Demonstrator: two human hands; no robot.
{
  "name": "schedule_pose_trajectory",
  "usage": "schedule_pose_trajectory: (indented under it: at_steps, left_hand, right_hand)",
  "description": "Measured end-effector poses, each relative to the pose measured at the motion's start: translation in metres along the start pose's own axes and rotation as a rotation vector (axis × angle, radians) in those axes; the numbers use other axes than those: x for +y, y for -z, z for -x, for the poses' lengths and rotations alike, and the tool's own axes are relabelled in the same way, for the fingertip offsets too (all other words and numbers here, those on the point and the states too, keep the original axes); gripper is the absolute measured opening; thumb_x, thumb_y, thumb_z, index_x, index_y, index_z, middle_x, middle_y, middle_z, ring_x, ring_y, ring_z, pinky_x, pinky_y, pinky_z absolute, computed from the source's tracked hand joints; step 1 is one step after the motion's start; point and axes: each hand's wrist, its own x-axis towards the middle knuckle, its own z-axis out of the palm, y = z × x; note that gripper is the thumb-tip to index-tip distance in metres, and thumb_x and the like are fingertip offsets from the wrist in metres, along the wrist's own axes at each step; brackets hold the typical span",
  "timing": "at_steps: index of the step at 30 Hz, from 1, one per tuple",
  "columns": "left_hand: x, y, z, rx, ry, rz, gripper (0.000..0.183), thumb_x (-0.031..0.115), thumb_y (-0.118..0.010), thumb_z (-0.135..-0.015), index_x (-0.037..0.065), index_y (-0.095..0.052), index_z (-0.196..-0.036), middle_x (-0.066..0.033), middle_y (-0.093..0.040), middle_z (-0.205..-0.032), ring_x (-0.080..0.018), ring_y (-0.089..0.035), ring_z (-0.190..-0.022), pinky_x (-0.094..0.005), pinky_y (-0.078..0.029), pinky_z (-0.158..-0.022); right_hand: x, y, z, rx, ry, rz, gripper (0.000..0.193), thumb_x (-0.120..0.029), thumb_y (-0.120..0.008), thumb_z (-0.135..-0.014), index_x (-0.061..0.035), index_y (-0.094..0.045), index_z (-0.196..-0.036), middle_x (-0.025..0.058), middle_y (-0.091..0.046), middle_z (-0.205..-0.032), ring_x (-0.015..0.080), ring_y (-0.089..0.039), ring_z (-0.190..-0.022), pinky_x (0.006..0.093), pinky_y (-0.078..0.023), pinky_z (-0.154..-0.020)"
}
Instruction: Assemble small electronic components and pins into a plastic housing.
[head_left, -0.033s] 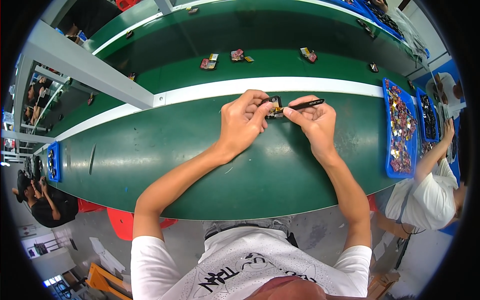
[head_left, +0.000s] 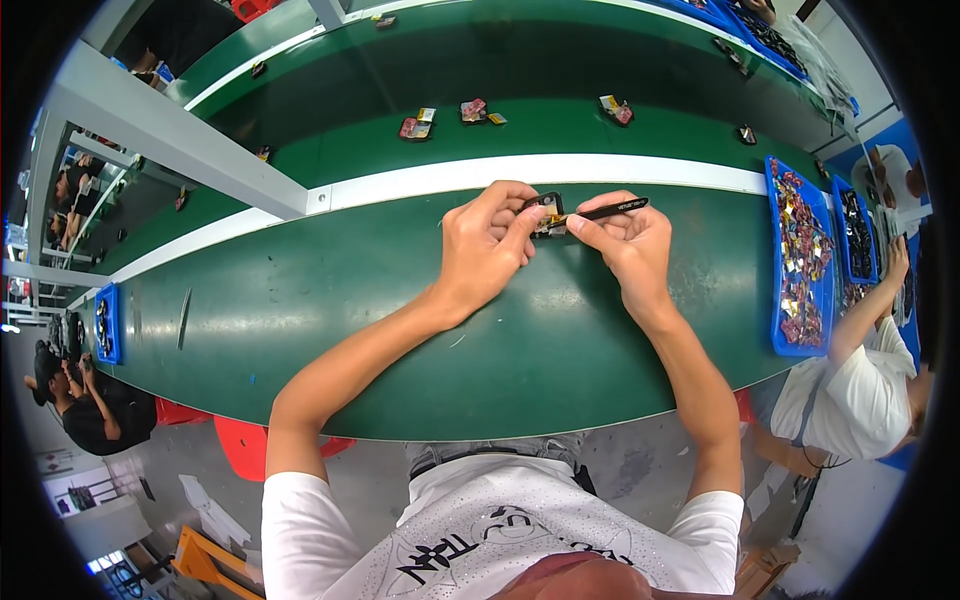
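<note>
My left hand (head_left: 482, 243) is closed on a small black housing (head_left: 547, 200), holding it between thumb and fingers above the green bench near its far edge. Inside the housing are yellow-gold and silvery parts, too small to make out well. Black tweezers (head_left: 617, 208) are pinched in my right hand (head_left: 640, 248), with their back end pointing right. Their tips reach the housing beside my left thumb; whether they grip any part there cannot be made out.
A blue tray (head_left: 829, 330) of small red and gold parts stands at the bench's right, near a co-worker in white. Beyond the white rail (head_left: 400, 186), several small assemblies lie on a green belt (head_left: 560, 140). Pale tweezers (head_left: 184, 318) and a small blue tray (head_left: 115, 330) are at left.
</note>
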Motion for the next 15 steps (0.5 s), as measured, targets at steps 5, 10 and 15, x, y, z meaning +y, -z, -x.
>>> schedule_pose_trajectory:
  at_steps: [5, 10, 15]
  left_hand:
    - [-0.002, -0.003, 0.001, 0.014, -0.042, -0.015, 0.016, 0.000, -0.067, -0.097, -0.010, -0.063, -0.109, -0.0137, -0.072, -0.085, -0.0128, -0.067, -0.061, -0.0243, -0.054, -0.049]
    - [-0.002, -0.001, -0.002, -0.015, 0.023, 0.069, 0.020, 0.003, -0.065, -0.099, -0.009, -0.064, -0.114, -0.0137, -0.072, -0.087, -0.0136, -0.067, -0.060, -0.0244, -0.054, -0.049]
    - [-0.011, 0.006, -0.007, -0.129, 0.175, 0.258, 0.028, 0.012, -0.063, -0.102, -0.009, -0.065, -0.120, -0.0140, -0.071, -0.089, -0.0155, -0.068, -0.059, -0.0250, -0.054, -0.048]
  right_hand:
    - [-0.001, 0.002, -0.001, -0.002, -0.034, 0.019, 0.015, 0.001, -0.077, -0.087, 0.0004, -0.068, -0.098, 0.0039, -0.072, -0.079, -0.0011, -0.050, -0.057, 0.0172, -0.029, -0.048]
    - [0.010, 0.009, -0.003, -0.005, 0.037, 0.037, 0.016, 0.004, -0.081, -0.083, 0.0036, -0.069, -0.094, 0.0006, -0.065, -0.076, -0.0007, -0.048, -0.059, 0.0166, -0.037, -0.054]
    - [0.006, 0.007, 0.000, -0.009, 0.115, 0.070, 0.015, 0.004, -0.082, -0.082, 0.0032, -0.070, -0.092, -0.0012, -0.065, -0.076, -0.0025, -0.040, -0.055, 0.0173, -0.030, -0.049]
